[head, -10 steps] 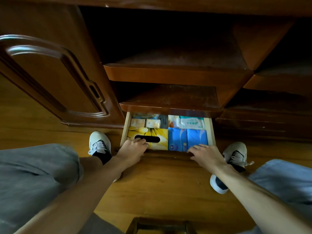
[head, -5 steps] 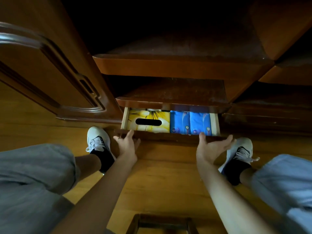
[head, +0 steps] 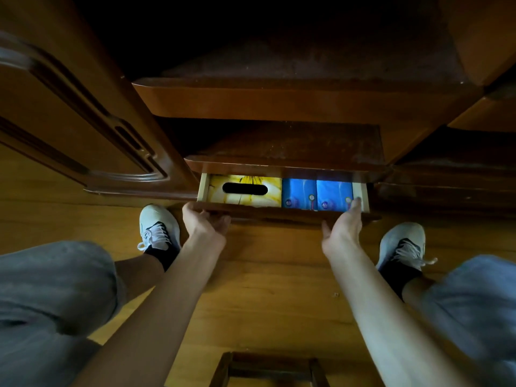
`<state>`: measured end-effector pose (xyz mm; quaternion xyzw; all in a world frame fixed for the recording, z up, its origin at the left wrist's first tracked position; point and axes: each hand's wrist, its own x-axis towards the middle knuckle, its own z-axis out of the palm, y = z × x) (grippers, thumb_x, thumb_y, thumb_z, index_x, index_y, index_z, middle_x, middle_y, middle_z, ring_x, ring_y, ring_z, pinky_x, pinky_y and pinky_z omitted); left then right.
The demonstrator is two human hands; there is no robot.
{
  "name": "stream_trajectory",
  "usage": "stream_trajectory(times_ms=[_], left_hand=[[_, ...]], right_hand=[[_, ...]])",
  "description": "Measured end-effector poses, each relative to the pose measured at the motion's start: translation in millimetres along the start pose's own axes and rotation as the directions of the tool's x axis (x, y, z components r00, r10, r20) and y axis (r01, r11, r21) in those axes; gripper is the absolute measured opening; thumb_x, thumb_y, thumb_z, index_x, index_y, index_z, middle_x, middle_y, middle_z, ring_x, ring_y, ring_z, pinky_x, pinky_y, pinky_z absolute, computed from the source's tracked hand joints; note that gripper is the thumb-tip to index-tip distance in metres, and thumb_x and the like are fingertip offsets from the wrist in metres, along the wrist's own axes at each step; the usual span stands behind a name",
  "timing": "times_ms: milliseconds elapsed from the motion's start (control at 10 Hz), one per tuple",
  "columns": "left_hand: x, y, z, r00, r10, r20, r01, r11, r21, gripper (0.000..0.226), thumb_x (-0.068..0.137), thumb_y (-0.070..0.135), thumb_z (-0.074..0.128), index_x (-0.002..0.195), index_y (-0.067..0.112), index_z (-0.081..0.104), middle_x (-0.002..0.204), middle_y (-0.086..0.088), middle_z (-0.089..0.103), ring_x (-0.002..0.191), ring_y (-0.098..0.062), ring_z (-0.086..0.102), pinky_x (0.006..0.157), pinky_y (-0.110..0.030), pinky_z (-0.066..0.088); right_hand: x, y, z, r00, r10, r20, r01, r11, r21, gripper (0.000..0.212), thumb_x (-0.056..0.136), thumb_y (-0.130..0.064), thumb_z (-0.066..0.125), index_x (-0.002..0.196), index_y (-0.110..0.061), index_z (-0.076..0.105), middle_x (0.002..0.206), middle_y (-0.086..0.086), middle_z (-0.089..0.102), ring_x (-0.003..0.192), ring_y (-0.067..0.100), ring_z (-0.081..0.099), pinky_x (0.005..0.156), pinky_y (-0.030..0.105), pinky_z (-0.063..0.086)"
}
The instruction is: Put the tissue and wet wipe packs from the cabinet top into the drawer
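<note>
A carved wooden cabinet door [head: 69,129] stands at the far left above a wooden floor [head: 265,289]. Next comes a white sneaker [head: 159,227], then the person's left hand [head: 205,222], palm up, its fingers curled under and gripping the left part of the drawer [head: 279,215] front. The drawer sits low in the cabinet, open only a little under a dark shelf [head: 293,143]. Inside, on the left, lies a yellow tissue box [head: 248,201] with a black oval slot; beside it on the right, touching, are two blue tissue packs [head: 317,195] side by side. The right hand [head: 342,230] holds the drawer front's right end, thumb up over the rim near the packs. A second white sneaker [head: 402,244] sits furthest right
</note>
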<state>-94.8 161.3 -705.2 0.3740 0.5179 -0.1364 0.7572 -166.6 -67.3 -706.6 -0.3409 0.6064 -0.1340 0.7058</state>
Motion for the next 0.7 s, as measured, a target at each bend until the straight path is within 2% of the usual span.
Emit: stream_trajectory(times_ms=[100, 200, 300, 400, 500, 600, 700], left_hand=[[14.1, 15.8, 21.8, 0.984, -0.012, 0.178, 0.022, 0.998, -0.054, 0.062, 0.097, 0.058, 0.049, 0.12, 0.003, 0.063, 0.114, -0.018, 0.07, 0.1, -0.034, 0.071, 0.094, -0.044, 0.058], [26.5, 28.9, 47.6, 0.979, 0.011, 0.203, 0.006, 0.997, -0.082, 0.075, 0.095, 0.067, 0.046, 0.134, 0.004, 0.056, 0.127, -0.015, 0.064, 0.107, -0.037, 0.068, 0.095, -0.049, 0.057], [37.3, 32.0, 50.2, 0.974, -0.009, 0.226, 0.033, 0.994, -0.103, 0.084, 0.092, 0.071, 0.046, 0.138, 0.0, 0.051, 0.137, -0.021, 0.057, 0.116, -0.04, 0.06, 0.102, -0.052, 0.052], [35.6, 33.6, 43.1, 0.945, -0.016, 0.326, 0.048, 0.995, -0.09, 0.093, 0.091, 0.075, 0.045, 0.138, -0.005, 0.046, 0.14, -0.027, 0.051, 0.133, -0.042, 0.048, 0.11, -0.05, 0.045], [15.8, 39.5, 51.3, 0.938, -0.029, 0.347, 0.019, 0.999, 0.034, 0.08, 0.091, 0.076, 0.043, 0.126, 0.005, 0.047, 0.12, -0.02, 0.056, 0.116, -0.038, 0.057, 0.106, -0.045, 0.048], [-12.9, 45.3, 57.3, 0.95, 0.032, 0.312, -0.127, 0.948, 0.29, 0.053, 0.102, 0.052, 0.046, 0.125, 0.005, 0.056, 0.11, -0.017, 0.06, 0.106, -0.034, 0.064, 0.093, -0.046, 0.057], [-41.1, 62.1, 40.2, 0.92, 0.096, 0.379, -0.301, 0.793, 0.529, 0.058, 0.103, 0.051, 0.048, 0.135, 0.003, 0.051, 0.129, -0.016, 0.06, 0.112, -0.037, 0.066, 0.097, -0.05, 0.054]], right_hand=[[16.9, -28.6, 14.1, 0.989, 0.037, 0.146, -0.053, 0.992, 0.11, 0.071, 0.099, -0.064, 0.052, 0.158, -0.027, 0.037, 0.159, 0.008, 0.04, 0.142, 0.028, 0.045, 0.112, 0.041, 0.046], [31.6, -46.4, 24.6, 0.968, 0.078, 0.238, -0.129, 0.97, 0.205, 0.083, 0.098, -0.069, 0.048, 0.163, -0.023, 0.027, 0.165, 0.012, 0.032, 0.151, 0.029, 0.034, 0.12, 0.046, 0.037], [34.8, -42.4, 36.3, 0.961, 0.073, 0.267, -0.146, 0.953, 0.265, 0.092, 0.092, -0.076, 0.05, 0.165, -0.029, 0.021, 0.169, 0.009, 0.023, 0.156, 0.026, 0.023, 0.122, 0.047, 0.032], [30.2, -36.9, 35.1, 0.958, 0.036, 0.284, -0.104, 0.968, 0.23, 0.095, 0.09, -0.078, 0.049, 0.165, -0.031, 0.016, 0.172, 0.007, 0.015, 0.158, 0.025, 0.017, 0.123, 0.046, 0.029], [27.5, -49.2, 15.2, 0.94, 0.063, 0.335, -0.096, 0.992, 0.084, 0.089, 0.097, -0.071, 0.044, 0.165, -0.019, 0.019, 0.169, 0.012, 0.025, 0.153, 0.028, 0.031, 0.122, 0.047, 0.032], [5.8, -70.7, 3.4, 0.936, 0.086, 0.343, -0.01, 0.976, -0.217, 0.066, 0.106, -0.051, 0.047, 0.154, -0.006, 0.043, 0.152, 0.016, 0.053, 0.135, 0.029, 0.055, 0.112, 0.045, 0.045], [-55.0, -94.2, 5.4, 0.881, -0.043, 0.472, 0.272, 0.861, -0.43, 0.038, 0.104, -0.033, 0.057, 0.135, -0.012, 0.065, 0.129, 0.007, 0.072, 0.111, 0.021, 0.07, 0.095, 0.037, 0.056]])
